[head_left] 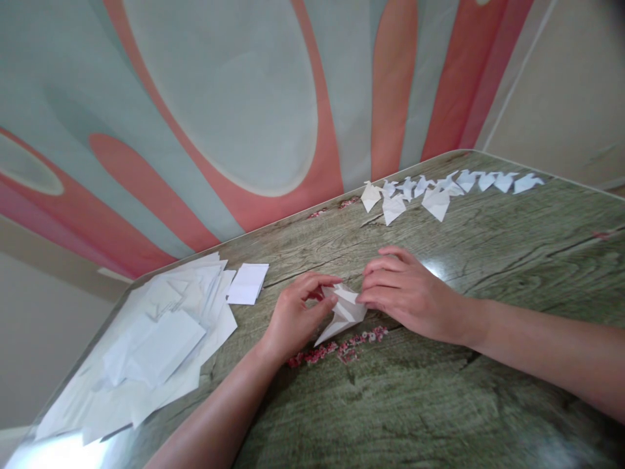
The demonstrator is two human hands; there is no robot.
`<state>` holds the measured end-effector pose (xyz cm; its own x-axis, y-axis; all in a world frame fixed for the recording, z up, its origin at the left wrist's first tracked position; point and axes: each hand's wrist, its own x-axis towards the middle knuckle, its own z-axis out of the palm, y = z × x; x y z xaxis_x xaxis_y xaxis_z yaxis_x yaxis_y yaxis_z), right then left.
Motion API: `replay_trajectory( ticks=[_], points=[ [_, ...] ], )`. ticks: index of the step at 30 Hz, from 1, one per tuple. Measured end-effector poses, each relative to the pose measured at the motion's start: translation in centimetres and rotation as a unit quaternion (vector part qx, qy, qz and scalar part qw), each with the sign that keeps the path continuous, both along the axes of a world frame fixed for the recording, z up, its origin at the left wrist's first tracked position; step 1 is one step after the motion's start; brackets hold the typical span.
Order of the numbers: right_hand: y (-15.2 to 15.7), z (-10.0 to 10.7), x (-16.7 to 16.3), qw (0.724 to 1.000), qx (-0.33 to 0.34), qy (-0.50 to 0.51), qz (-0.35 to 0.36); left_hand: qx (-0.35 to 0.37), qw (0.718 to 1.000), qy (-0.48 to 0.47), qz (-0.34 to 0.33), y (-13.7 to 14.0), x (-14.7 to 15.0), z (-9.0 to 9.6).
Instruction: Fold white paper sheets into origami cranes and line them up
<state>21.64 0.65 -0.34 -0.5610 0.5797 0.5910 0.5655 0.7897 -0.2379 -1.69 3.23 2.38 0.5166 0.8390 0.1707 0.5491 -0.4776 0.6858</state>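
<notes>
Between my two hands, just above the wood-grain table, is a partly folded white paper [347, 307] with creased flaps and a pointed lower corner. My left hand [303, 311] pinches its left side between thumb and fingers. On the paper's right edge, the fingers of my right hand [407, 293] are closed, with the thumb hidden behind them. A row of folded white paper birds [437, 202] stands along the far right of the table, well apart from both hands.
A loose heap of white paper sheets [166, 345] covers the table's left end. Beside it lies a small folded paper [248, 284]. The wood-grain table [439, 404] meets a pink and grey patterned wall [234, 98] at its far edge.
</notes>
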Motion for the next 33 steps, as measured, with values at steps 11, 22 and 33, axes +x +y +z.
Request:
replay_trajectory(
  ticks=[11,22,33],
  points=[
    [-0.1,-0.2,0.0,0.998,0.006,0.054,0.009,-0.218,0.964,-0.150,0.002,0.1,0.0,-0.4],
    [-0.4,0.0,-0.5,0.999,-0.028,0.032,0.016,-0.262,0.955,-0.142,0.005,-0.1,0.2,-0.3],
    [-1.7,0.4,-1.5,0.996,-0.026,0.061,-0.059,-0.216,0.970,-0.114,0.002,-1.3,1.0,0.1]
  ],
)
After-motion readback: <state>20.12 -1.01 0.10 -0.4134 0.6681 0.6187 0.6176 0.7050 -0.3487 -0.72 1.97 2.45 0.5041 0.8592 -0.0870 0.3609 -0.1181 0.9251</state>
